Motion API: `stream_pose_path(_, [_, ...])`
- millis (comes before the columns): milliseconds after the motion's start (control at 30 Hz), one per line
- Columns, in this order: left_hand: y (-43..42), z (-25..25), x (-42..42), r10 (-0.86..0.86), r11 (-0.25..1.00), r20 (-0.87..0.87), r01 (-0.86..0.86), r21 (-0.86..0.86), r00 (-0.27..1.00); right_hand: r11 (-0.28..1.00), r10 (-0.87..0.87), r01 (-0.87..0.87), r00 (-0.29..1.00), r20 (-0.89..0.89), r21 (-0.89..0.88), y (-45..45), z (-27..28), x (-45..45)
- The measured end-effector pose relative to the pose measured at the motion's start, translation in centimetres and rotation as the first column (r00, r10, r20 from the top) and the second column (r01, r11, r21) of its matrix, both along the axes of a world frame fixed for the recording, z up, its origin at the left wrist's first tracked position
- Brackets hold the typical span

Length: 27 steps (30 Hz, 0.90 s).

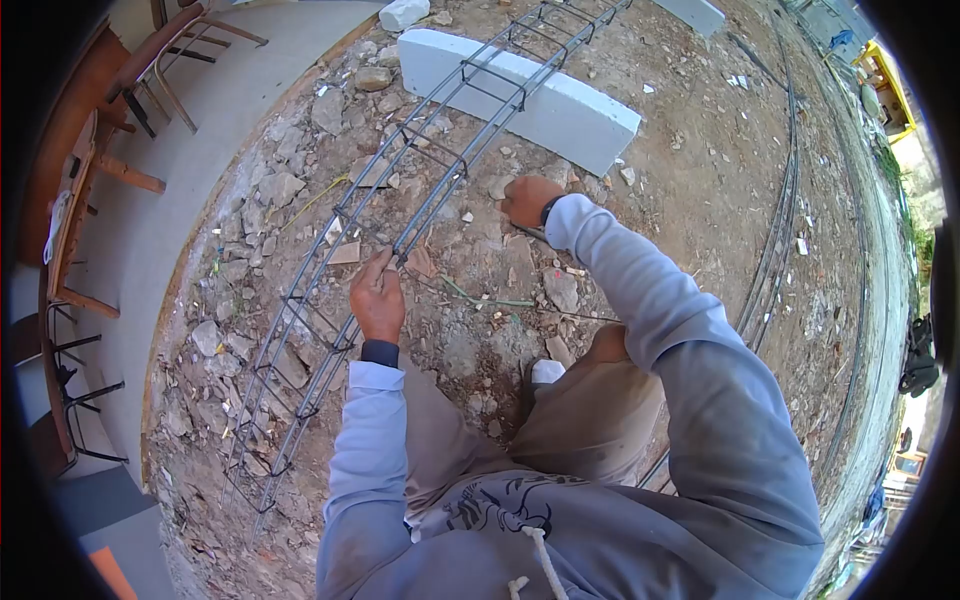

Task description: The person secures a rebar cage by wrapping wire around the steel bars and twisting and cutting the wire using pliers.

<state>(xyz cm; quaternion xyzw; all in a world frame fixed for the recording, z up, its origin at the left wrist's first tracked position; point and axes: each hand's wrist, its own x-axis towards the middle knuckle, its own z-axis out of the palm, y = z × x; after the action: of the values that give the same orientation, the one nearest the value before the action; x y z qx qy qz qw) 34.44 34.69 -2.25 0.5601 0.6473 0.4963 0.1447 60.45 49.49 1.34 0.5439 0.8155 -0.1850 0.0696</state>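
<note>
A long rebar cage (447,172) of steel bars and square stirrups runs diagonally over the rubble, its upper part crossing a white block (520,98). My left hand (377,300) is at the cage's near side, its fingertips closed on a bar by a stirrup. Further right, my right hand (532,200) is curled closed above the dirt, just short of the block. A thin dark piece shows below that wrist; I cannot make out what it is, and the fingers hide whatever they hold.
Broken stones (280,188) and rubble cover the ground around the cage. Long thin bars (785,215) lie on the dirt at right. A paved floor (180,200) with wooden chairs (160,60) borders the left side. Another white block (695,14) lies at the top.
</note>
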Motion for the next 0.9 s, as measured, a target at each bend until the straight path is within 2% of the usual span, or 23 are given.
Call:
stream_pose_path(33, [0.0, 0.0, 0.4, 0.029, 1.000, -0.011, -0.029, 0.009, 1.000, 0.998, -0.038, 0.038, 0.999, 0.005, 0.056, 0.6, -0.9, 2.7])
stream_pose_path(67, [0.0, 0.0, 0.7, 0.057, 0.998, -0.025, -0.057, 0.015, 0.998, 0.991, 0.013, -0.020, 0.999, 0.052, 0.134, 2.8, -7.6, 6.6])
stream_pose_path(100, [0.3, 0.0, 1.0, 0.080, 0.997, 0.012, -0.080, 0.003, 0.997, 0.994, 0.032, -0.043, 0.993, 0.110, 0.103, 2.6, -9.5, 9.4])
stream_pose_path(133, [0.5, -0.1, 1.3, 0.107, 0.994, 0.044, -0.106, -0.014, 0.993, 0.963, -0.269, 0.269, 0.959, 0.084, 0.017, 0.1, -6.3, 9.3])
stream_pose_path(233, [0.6, 1.1, 2.1, 0.172, 0.980, 0.133, -0.156, -0.121, 0.976, 0.921, -0.373, 0.367, 0.927, 0.027, 0.128, -2.7, -12.7, 11.5])
stream_pose_path(333, [0.7, 1.8, 2.2, 0.199, 0.966, 0.170, -0.164, -0.202, 0.965, 0.950, -0.301, 0.300, 0.954, 0.004, 0.085, -3.0, -15.1, 11.0])
stream_pose_path(400, [0.7, 1.2, 2.1, 0.224, 0.960, 0.235, -0.173, -0.218, 0.946, 0.973, -0.220, 0.215, 0.974, 0.055, 0.077, -2.8, -17.4, 11.1])
stream_pose_path(433, [0.9, 1.2, 2.1, 0.234, 0.960, 0.274, -0.177, -0.216, 0.933, 0.981, -0.179, 0.172, 0.981, 0.080, 0.085, -2.2, -17.3, 10.6])
stream_pose_path(567, [1.0, 1.4, 2.1, 0.262, 0.949, 0.336, -0.179, -0.258, 0.905, 0.990, -0.129, 0.128, 0.992, 0.001, 0.064, -1.8, -16.0, 11.0])
stream_pose_path(600, [0.9, 1.5, 2.1, 0.281, 0.939, 0.305, -0.196, -0.282, 0.910, 0.987, -0.158, 0.159, 0.986, -0.056, 0.009, -1.4, -16.1, 11.3])
stream_pose_path(700, [0.8, 1.3, 2.1, 0.300, 0.935, 0.280, -0.224, -0.274, 0.912, 0.983, -0.166, 0.173, 0.982, -0.094, 0.067, -0.9, -15.2, 11.9])
stream_pose_path(733, [0.6, 1.6, 2.2, 0.305, 0.930, 0.262, -0.227, -0.288, 0.916, 0.965, -0.200, 0.223, 0.967, -0.160, 0.139, -0.9, -14.9, 12.0])
stream_pose_path(833, [0.5, 1.6, 2.3, 0.305, 0.932, 0.168, -0.258, -0.256, 0.937, 0.946, -0.300, 0.322, 0.914, -0.272, 0.038, -0.7, -13.3, 12.4])
stream_pose_path(867, [0.3, 1.7, 2.7, 0.324, 0.928, 0.156, -0.280, -0.247, 0.933, 0.932, -0.302, 0.350, 0.893, -0.334, 0.092, -0.7, -13.5, 12.7])
stream_pose_path(900, [0.1, 2.0, 3.1, 0.340, 0.923, 0.145, -0.301, -0.239, 0.929, 0.885, -0.445, 0.461, 0.791, -0.420, -0.071, -0.5, -13.3, 12.8])
